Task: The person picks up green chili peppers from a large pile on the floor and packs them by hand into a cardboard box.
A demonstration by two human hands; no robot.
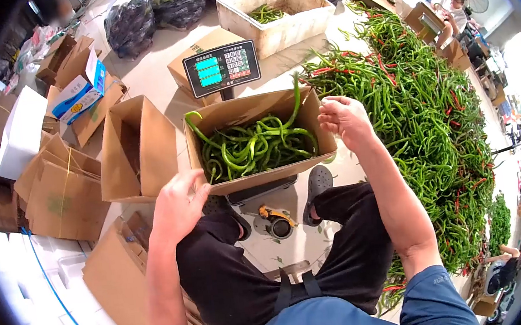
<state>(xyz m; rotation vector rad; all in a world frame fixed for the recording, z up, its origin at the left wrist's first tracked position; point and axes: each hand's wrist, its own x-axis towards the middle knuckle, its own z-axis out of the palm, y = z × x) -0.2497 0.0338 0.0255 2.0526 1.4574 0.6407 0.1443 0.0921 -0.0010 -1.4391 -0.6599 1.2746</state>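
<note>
A cardboard box [262, 180] full of long green chili peppers [253, 147] stands in front of me on a scale with a lit display [221, 69]. One pepper sticks up past the box's back right rim, and another curls over the left rim. My left hand [182, 204] is at the box's front left corner, thumb and fingers apart, holding nothing. By the right wall is my right hand [345, 122], its fingers curled together close to the rim; whatever they may hold is hidden.
A large heap of green and red chili peppers [426, 128] covers the floor on the right. An open cardboard box [154, 149] stands left. Behind are a white foam box [241, 23] and black bags [129, 24]. A tape dispenser [278, 220] lies between my feet. Another person [453, 15] sits far right.
</note>
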